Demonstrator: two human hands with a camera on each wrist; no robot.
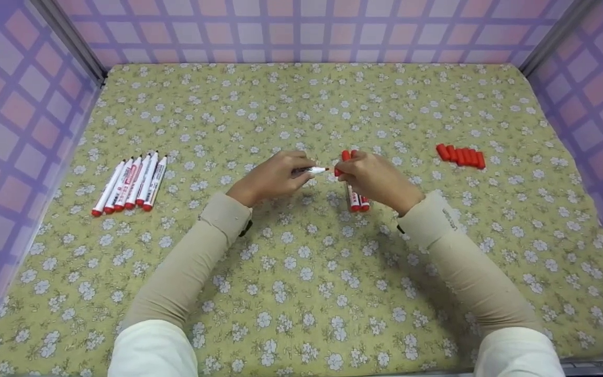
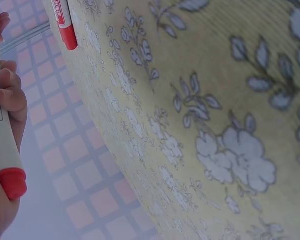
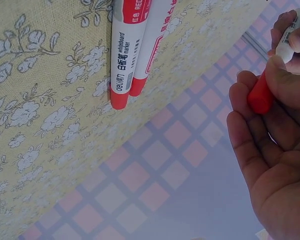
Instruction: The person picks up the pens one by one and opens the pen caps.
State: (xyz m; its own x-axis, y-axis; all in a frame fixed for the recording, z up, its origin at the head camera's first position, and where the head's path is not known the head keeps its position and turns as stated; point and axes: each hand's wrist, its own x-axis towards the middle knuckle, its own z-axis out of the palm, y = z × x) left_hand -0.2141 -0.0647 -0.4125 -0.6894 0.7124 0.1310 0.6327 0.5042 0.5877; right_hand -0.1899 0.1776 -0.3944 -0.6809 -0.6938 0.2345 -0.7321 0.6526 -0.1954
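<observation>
My left hand grips a white whiteboard marker by its barrel, its bare tip pointing right. In the left wrist view the marker's red end plug sits against the palm. My right hand pinches a red cap between thumb and fingers, a small gap from the marker's tip in the head view. Under the right hand, two capped whiteboard markers lie side by side on the cloth, partly hidden by that hand.
On the left, several uncapped markers lie in a row, red ends toward me. Several loose red caps are lined up on the right. A flowered cloth covers the table, with checked panels around its back and sides.
</observation>
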